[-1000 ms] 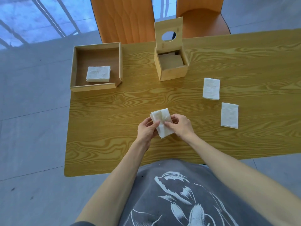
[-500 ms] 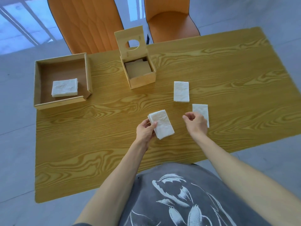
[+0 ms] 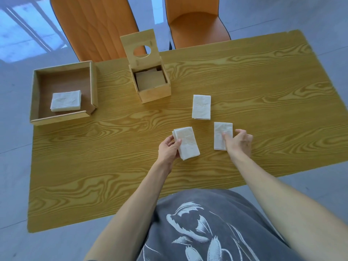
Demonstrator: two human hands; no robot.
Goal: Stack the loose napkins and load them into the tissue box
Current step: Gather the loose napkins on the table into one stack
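Observation:
My left hand [image 3: 168,150] grips a small stack of white napkins [image 3: 187,143] by its left edge, just above the table. My right hand [image 3: 238,142] rests on the lower right part of a single folded napkin [image 3: 220,132] lying flat on the table, fingers spread over it. Another loose napkin [image 3: 201,107] lies farther back. The wooden tissue box [image 3: 156,92] stands behind, its lid with a round hole [image 3: 140,46] hinged up, a brownish pad visible inside.
A shallow wooden tray [image 3: 35,95] at the left back holds a stack of napkins [image 3: 66,100]. Two orange chairs [image 3: 98,27] stand behind the wood-grain table [image 3: 263,87]. The table's near edge runs just in front of my grey shirt.
My right hand let go of the stack and moved right onto the nearest loose napkin. The left hand keeps the stack. The camera view shifted.

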